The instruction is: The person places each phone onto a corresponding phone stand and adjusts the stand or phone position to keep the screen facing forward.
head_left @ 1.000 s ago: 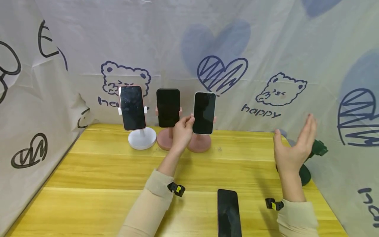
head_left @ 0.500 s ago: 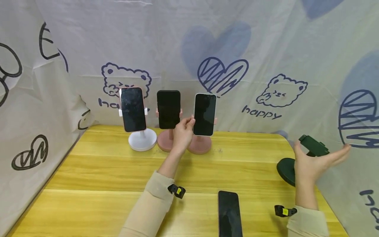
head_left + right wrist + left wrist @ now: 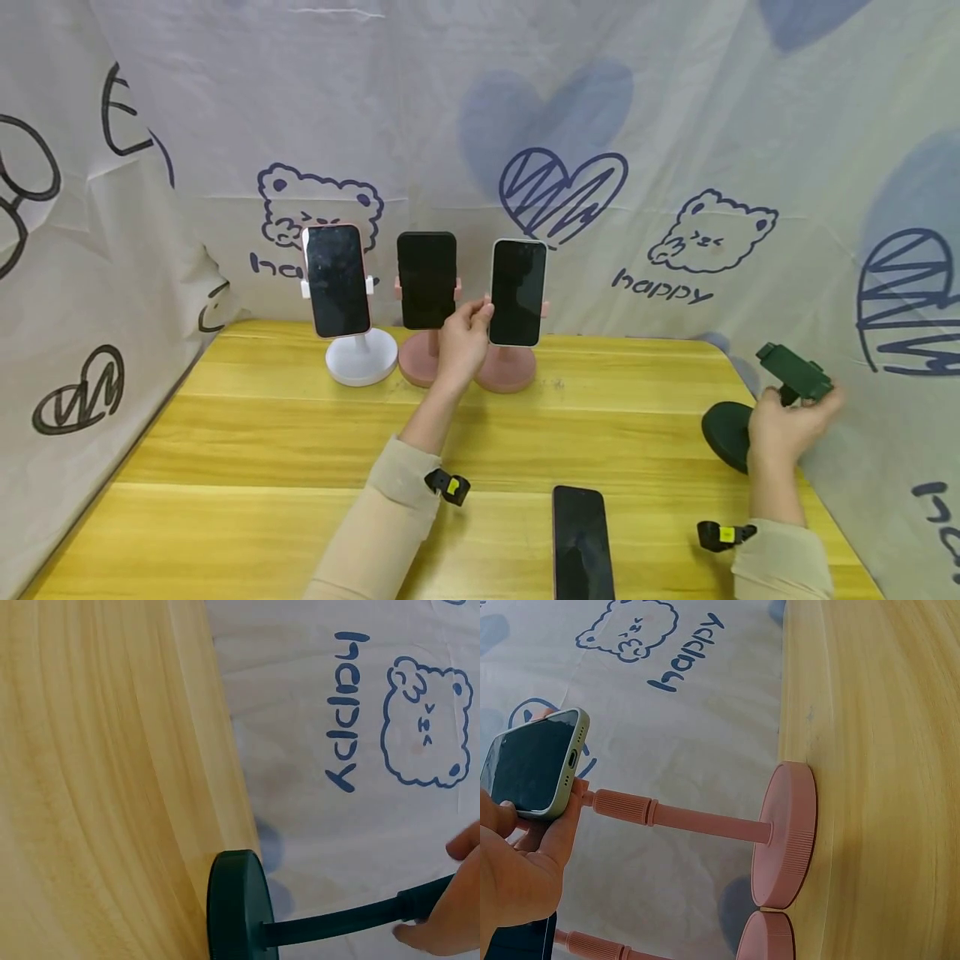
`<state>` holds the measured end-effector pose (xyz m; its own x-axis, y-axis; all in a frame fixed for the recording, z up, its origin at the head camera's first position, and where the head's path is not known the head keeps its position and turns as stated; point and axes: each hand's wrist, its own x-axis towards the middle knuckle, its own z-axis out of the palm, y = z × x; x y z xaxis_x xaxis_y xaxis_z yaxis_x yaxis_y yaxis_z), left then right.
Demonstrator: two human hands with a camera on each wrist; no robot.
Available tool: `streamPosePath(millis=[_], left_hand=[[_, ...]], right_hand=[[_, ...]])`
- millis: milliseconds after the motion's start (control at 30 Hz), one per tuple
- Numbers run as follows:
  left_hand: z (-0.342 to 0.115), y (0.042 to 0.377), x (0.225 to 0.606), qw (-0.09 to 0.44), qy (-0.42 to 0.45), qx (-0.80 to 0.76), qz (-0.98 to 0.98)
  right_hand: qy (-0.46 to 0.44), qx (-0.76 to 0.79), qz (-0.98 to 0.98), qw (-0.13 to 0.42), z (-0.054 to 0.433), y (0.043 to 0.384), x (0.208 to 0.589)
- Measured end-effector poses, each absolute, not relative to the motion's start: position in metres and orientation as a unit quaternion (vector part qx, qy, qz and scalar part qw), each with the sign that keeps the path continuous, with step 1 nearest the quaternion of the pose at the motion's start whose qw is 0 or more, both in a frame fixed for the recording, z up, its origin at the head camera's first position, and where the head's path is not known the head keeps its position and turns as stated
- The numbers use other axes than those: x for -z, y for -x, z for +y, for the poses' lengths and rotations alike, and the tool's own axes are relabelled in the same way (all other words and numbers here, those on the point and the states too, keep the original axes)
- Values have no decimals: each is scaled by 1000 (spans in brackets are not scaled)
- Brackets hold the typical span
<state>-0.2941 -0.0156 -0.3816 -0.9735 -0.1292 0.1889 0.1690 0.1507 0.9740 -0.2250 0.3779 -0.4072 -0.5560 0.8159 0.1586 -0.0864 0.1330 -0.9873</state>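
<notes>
My left hand (image 3: 462, 340) pinches the left edge of a pale-cased phone (image 3: 517, 292), which stands upright in the clamp of a pink phone stand (image 3: 506, 371). In the left wrist view, the thumb lies at the phone's (image 3: 536, 761) screen edge and other fingers reach behind it. At the far right, my right hand (image 3: 787, 425) grips a dark green phone stand (image 3: 797, 372) just below its tilted holder, which has no phone in it. Its round base (image 3: 238, 907) and stem show in the right wrist view, where the holder is out of frame.
A pink-edged phone (image 3: 336, 279) sits in a white stand (image 3: 362, 358) at back left. Beside it, a black phone (image 3: 427, 279) sits in another pink stand (image 3: 418, 358). One more phone (image 3: 582, 542) lies flat at the wooden table's (image 3: 262, 500) front. A printed cloth (image 3: 450, 50) hangs behind.
My right hand has moved right and down to the green stand, and its spread fingers have closed round it below the holder. My left hand keeps its hold on the phone.
</notes>
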Motion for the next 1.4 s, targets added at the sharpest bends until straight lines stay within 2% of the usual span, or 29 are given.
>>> streamPosePath(millis=[167, 533, 700, 1100, 1400], left_hand=[[-15, 295, 382, 116, 14, 648, -753], [-15, 295, 382, 111, 15, 650, -752], [-15, 295, 381, 116, 14, 651, -750], [-16, 295, 382, 110, 8, 649, -753], [-16, 295, 381, 116, 10, 644, -756]], right_hand=[[312, -617, -621, 369, 383, 229, 410], [292, -581, -626, 431, 392, 237, 417], [293, -565, -637, 435, 395, 238, 419], [283, -537, -694, 387, 385, 243, 417], [247, -544, -740, 311, 365, 254, 415]])
